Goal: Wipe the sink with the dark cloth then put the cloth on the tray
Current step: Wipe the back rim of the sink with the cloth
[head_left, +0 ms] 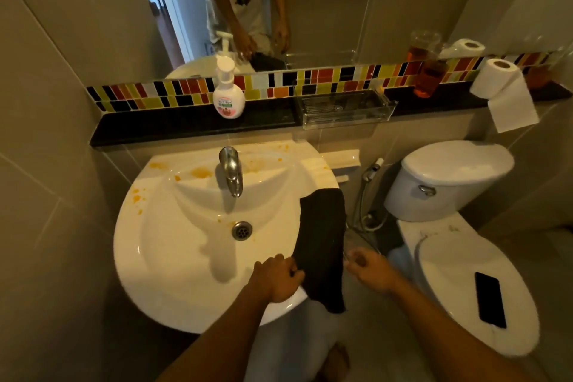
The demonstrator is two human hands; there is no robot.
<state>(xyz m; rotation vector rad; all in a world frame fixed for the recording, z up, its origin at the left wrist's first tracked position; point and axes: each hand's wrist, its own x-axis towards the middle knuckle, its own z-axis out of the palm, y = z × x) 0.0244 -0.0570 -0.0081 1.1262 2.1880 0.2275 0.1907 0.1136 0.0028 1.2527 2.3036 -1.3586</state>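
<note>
The white sink (173, 242) carries orange stains around the metal tap (231, 169) and along its left rim. A dark cloth (322, 242) lies draped over the sink's right rim and hangs down past the front edge. My left hand (277, 277) rests on the front rim, its fingers pinching the cloth's left edge. Just right of the cloth, off the sink, my right hand (369, 268) hovers loosely curled and holds nothing. On the black ledge behind the sink stands a clear plastic tray (345, 108).
A soap pump bottle (228, 93) stands on the ledge left of the tray, a toilet roll (499, 80) and amber glass jars (429, 77) to the right. The toilet (465, 282) at right has a black phone (490, 299) on its lid. A mirror sits above.
</note>
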